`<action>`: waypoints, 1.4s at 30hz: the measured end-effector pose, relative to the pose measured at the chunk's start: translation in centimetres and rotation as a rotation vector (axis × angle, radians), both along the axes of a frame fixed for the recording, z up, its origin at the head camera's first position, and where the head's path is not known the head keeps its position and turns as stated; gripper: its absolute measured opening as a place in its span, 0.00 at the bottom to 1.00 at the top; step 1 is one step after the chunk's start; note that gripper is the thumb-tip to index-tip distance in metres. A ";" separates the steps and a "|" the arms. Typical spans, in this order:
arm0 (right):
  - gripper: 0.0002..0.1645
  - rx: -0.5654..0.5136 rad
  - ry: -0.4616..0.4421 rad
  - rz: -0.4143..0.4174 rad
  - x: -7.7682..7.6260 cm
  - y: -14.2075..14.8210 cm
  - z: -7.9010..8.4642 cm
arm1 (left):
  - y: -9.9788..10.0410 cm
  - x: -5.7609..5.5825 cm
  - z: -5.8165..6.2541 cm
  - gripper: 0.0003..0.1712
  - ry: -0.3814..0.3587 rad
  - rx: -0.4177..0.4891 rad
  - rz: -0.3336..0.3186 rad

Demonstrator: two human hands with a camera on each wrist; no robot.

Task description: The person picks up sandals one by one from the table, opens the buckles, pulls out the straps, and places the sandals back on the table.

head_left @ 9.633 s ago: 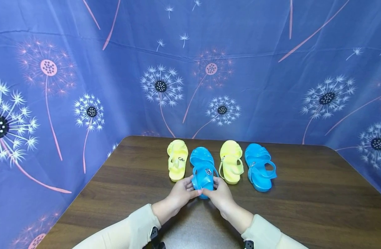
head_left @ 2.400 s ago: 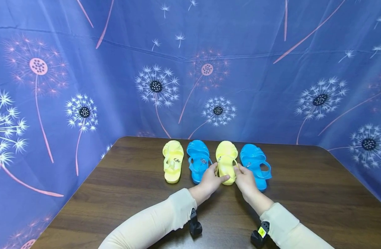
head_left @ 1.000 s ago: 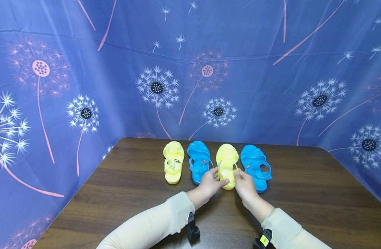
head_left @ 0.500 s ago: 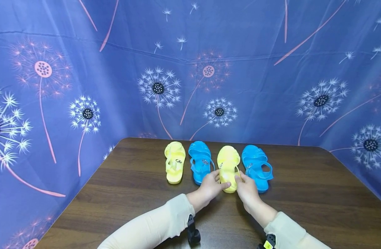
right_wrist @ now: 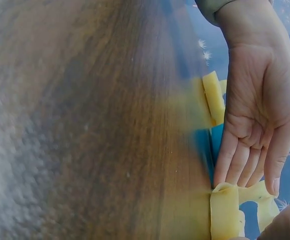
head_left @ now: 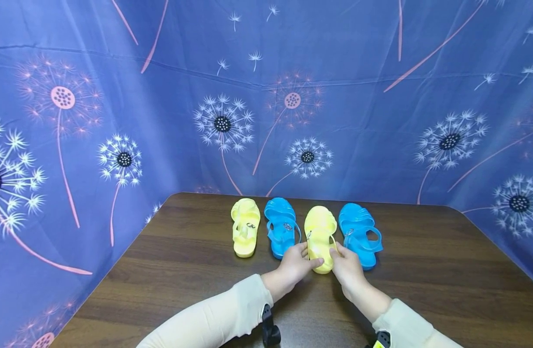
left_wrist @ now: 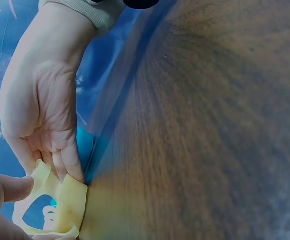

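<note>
A yellow sandal (head_left: 320, 234), third from the left in the row, is held at its heel end between both hands. My left hand (head_left: 294, 263) grips the left side, its thumb lying across the heel. On the right side, my right hand (head_left: 348, 268) pinches the sandal by the back strap. In the left wrist view the yellow strap (left_wrist: 70, 205) stands up as a loop between the fingers of the two hands. The right wrist view shows the same strap (right_wrist: 225, 210) close up, right at the fingertips. The sandal's heel sits nearer to me than those of the other sandals.
Left of the held sandal lies a blue sandal (head_left: 280, 217), then another yellow sandal (head_left: 245, 217). A second blue sandal (head_left: 357, 222) lies close on the right, beside my right hand. All rest on the brown wooden table (head_left: 445, 275). A blue dandelion-print curtain (head_left: 362, 121) hangs behind it.
Earlier both hands held the blue sandal left of centre; it now lies farther back in the row, released. Over the last two seconds the yellow sandal has slid toward me with both hands.
</note>
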State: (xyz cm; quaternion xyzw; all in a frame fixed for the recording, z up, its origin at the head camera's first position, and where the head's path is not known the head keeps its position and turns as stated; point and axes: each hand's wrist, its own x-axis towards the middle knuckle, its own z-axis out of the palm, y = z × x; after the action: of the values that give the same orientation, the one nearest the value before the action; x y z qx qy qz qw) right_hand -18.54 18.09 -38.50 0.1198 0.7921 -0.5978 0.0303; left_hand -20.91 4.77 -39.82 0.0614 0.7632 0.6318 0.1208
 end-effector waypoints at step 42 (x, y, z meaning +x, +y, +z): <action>0.34 -0.099 0.001 0.061 1.9 0.3 -0.1 | 0.0 2.6 0.0 0.37 0.084 -0.022 0.012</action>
State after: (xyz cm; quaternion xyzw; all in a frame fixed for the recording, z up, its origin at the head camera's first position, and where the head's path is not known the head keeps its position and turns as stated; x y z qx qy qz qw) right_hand -16.60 18.37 -38.56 0.0936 0.7650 -0.6349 0.0538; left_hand -18.29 4.73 -39.80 0.0820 0.7748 0.6210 0.0855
